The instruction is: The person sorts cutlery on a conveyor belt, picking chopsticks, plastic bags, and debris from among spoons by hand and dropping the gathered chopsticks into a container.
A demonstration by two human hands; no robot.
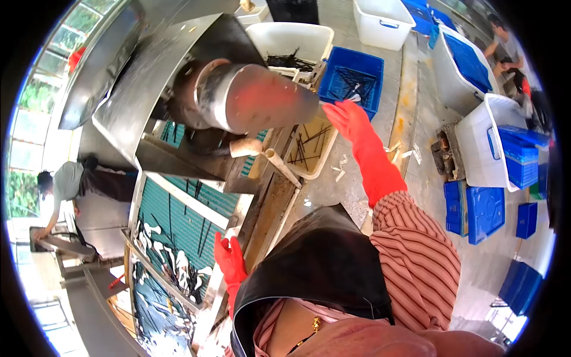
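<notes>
My right hand, in a long red rubber glove, reaches forward with its fingers stretched out. It is at the near corner of a blue crate that holds thin dark strips and a small white piece. Whether the fingertips touch the rim I cannot tell. My left hand, gloved in red too, is beside the metal side rail of a green conveyor belt, its fingers apart and nothing visible in them. Long dark strips and white-and-black pieces lie on the belt.
A large motor with a metal housing juts out ahead. Below it sits a pale tub of liquid and dark strips. White bins and blue lidded boxes stand rightward. One person works at left, another sits far right.
</notes>
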